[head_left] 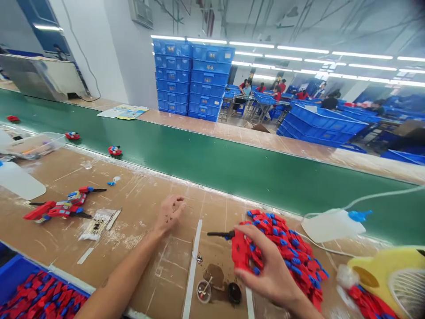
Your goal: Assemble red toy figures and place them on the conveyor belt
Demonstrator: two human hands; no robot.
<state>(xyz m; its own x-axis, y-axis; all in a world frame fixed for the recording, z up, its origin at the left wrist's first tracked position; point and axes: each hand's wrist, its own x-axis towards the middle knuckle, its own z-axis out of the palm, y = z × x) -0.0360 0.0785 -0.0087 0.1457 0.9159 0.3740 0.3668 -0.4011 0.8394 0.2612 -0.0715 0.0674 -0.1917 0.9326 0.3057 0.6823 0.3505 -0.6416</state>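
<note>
On cardboard bench (159,274), red toy (282,248); crates (206,84) beyond conveyor (212,164).

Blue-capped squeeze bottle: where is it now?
Head view, right: the white squeeze bottle lies at the far edge of the bench, right of the red-and-blue parts pile, against the green conveyor belt.

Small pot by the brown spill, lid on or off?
Off: the small pot stands open with a thin stick in it, and a round black lid lies beside it on the cardboard.
</note>
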